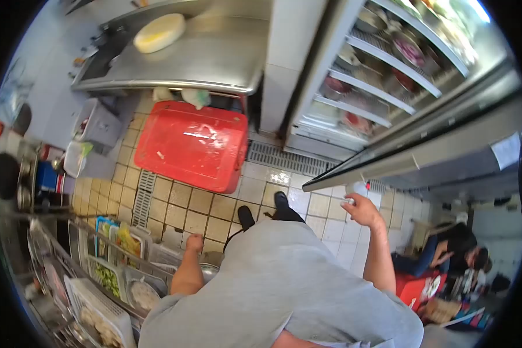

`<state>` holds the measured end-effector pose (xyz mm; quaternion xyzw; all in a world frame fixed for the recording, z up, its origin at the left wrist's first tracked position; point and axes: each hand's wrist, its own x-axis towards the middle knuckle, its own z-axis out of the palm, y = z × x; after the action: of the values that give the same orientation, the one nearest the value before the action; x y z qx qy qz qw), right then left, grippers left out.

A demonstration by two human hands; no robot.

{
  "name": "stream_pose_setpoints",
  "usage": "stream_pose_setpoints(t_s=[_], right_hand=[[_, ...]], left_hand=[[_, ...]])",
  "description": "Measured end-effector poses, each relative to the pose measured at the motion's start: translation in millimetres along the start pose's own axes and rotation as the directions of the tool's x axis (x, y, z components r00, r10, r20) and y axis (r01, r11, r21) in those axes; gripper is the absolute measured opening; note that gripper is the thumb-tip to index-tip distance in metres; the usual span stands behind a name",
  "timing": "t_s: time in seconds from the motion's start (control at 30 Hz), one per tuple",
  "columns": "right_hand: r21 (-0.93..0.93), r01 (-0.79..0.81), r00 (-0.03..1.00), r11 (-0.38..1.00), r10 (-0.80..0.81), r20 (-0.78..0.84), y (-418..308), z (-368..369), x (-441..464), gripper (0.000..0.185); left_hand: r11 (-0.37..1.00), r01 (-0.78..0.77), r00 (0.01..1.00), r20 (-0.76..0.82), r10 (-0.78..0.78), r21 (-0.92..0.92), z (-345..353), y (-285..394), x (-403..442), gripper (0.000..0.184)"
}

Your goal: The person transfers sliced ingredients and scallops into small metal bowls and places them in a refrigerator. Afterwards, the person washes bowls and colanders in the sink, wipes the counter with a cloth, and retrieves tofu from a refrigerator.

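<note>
My left hand [195, 242] hangs low beside my body, its fingers curled and mostly hidden, near the rack of food containers and the rim of a metal bowl [209, 269]. On the other side, my right hand [361, 210] is raised close to the open fridge door [400, 162], its fingers apart and nothing seen in them. A small whitish object with a red spot [358, 188] shows just past that hand. The open fridge [383, 64] holds bowls and food on several shelves.
A large red lidded bin [191, 142] stands on the tiled floor before a steel counter [214, 55] bearing a round whitish block [160, 33]. Grey bins [95, 124] stand at the left. Food containers [107, 278] fill the lower left. Another person [455, 249] sits at the right.
</note>
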<state>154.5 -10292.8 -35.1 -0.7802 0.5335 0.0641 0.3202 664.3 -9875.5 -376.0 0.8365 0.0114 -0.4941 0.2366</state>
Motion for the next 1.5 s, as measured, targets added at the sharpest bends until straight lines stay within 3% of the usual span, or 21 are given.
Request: stream_pose_setpoints(t_s=[0.03, 0.1, 0.13, 0.2, 0.23, 0.3, 0.33, 0.37, 0.43, 0.57, 0.7, 0.93, 1.03, 1.1, 1.17, 1.2, 1.23, 1.27, 1.33, 1.4, 1.5], right_hand=[[-0.019, -0.067, 0.991, 0.998, 0.065, -0.119, 62.8, 34.0, -15.3, 0.053], [0.006, -0.343, 0.931, 0.939, 0.341, -0.131, 116.7, 67.5, -56.4, 0.062], [0.025, -0.369, 0.919, 0.929, 0.368, -0.138, 128.0, 79.2, -66.0, 0.062], [0.601, -0.569, 0.743, 0.562, 0.665, 0.081, 149.5, 97.7, -81.1, 0.072], [0.610, -0.574, 0.734, 0.546, 0.673, 0.088, 166.4, 109.6, -85.5, 0.072], [0.822, -0.333, 0.816, 0.462, 0.578, 0.005, 202.3, 128.8, -87.6, 0.083], [0.936, -0.201, 0.787, 0.288, 0.616, -0.021, 199.6, 122.7, -92.9, 0.090], [0.966, -0.108, 0.772, 0.235, 0.633, -0.068, 220.3, 127.5, -94.2, 0.093], [0.943, -0.201, 0.687, 0.265, 0.724, -0.057, 258.8, 132.1, -104.2, 0.086], [0.916, -0.385, 0.570, 0.114, 0.810, 0.138, 372.6, 171.6, -107.4, 0.066], [0.956, -0.274, 0.331, -0.106, 0.923, 0.198, 420.0, 162.2, -95.0, 0.053], [0.909, -0.332, 0.213, -0.253, 0.918, 0.333, 480.3, 119.0, -97.5, 0.048], [0.915, -0.390, 0.261, -0.100, 0.941, 0.214, 469.2, 109.2, -89.3, 0.046], [0.866, -0.484, 0.246, -0.130, 0.929, 0.277, 490.2, 127.0, -92.3, 0.046], [0.663, -0.739, 0.461, 0.116, 0.805, 0.374, 464.9, 134.6, -82.5, 0.044], [0.652, -0.749, 0.456, 0.116, 0.805, 0.380, 462.1, 138.9, -78.2, 0.044], [0.424, -0.775, 0.618, 0.469, 0.701, 0.355, 460.8, 144.0, -66.9, 0.043], [0.148, -0.639, 0.741, 0.755, 0.551, 0.384, 460.1, 149.1, -54.9, 0.043], [0.230, -0.694, 0.700, 0.682, 0.565, 0.437, 456.1, 159.3, -26.5, 0.042], [0.309, -0.734, 0.669, 0.605, 0.565, 0.483, 458.3, 164.7, 13.7, 0.041], [0.190, -0.390, 0.907, 0.901, 0.341, 0.245, 432.8, 144.8, 82.2, 0.038]], left_hand=[[0.934, -0.174, 0.972, 0.208, 0.112, 0.310, 7.8, -18.8, 28.6, 0.027], [0.423, -0.666, 0.744, 0.588, 0.317, 0.615, 23.3, -46.4, 72.9, 0.031], [0.548, -0.557, 0.821, 0.510, 0.255, 0.624, 37.4, -14.7, 56.3, 0.033], [0.757, -0.300, 0.936, 0.331, 0.117, 0.581, 65.3, 62.8, 8.2, 0.036], [0.725, -0.348, 0.923, 0.355, 0.152, 0.594, 79.9, 90.0, 17.6, 0.036], [0.732, -0.411, 0.906, 0.333, 0.262, 0.544, 108.3, 142.7, 29.9, 0.037], [0.765, -0.435, 0.899, 0.284, 0.334, 0.475, 128.4, 171.1, 32.6, 0.036], [0.799, -0.447, 0.891, 0.281, 0.357, 0.403, 145.4, 208.0, 29.0, 0.033], [0.814, -0.528, 0.846, 0.229, 0.481, 0.242, 189.5, 268.8, 30.5, 0.026], [0.938, -0.291, 0.916, 0.229, 0.330, -0.185, 292.1, 387.0, 5.1, 0.030], [0.964, -0.176, 0.903, 0.357, 0.238, -0.198, 426.5, 476.2, -17.4, 0.042], [0.821, 0.008, 0.855, 0.429, 0.290, -0.571, 631.2, 616.7, 18.1, 0.066], [0.781, 0.050, 0.893, 0.379, 0.244, -0.622, 660.3, 654.5, 46.6, 0.056], [0.759, 0.090, 0.915, 0.354, 0.192, -0.644, 672.6, 664.3, 65.0, 0.050], [0.694, 0.038, 0.947, 0.248, 0.205, -0.719, 672.9, 660.7, 78.9, 0.034], [0.658, 0.010, 0.970, 0.168, 0.177, -0.753, 680.9, 657.2, 85.8, 0.029], [0.656, 0.012, 0.972, 0.164, 0.171, -0.755, 685.8, 651.5, 94.8, 0.029], [0.717, -0.086, 0.955, 0.149, 0.258, -0.692, 699.7, 637.2, 120.4, 0.029], [0.767, -0.295, 0.924, 0.033, 0.380, -0.570, 698.8, 615.4, 113.7, 0.033], [0.589, -0.072, 0.993, -0.006, 0.114, -0.805, 675.4, 610.3, 42.3, 0.029], [0.464, -0.067, 0.996, -0.033, 0.080, -0.883, 658.8, 565.4, 10.2, 0.021]])
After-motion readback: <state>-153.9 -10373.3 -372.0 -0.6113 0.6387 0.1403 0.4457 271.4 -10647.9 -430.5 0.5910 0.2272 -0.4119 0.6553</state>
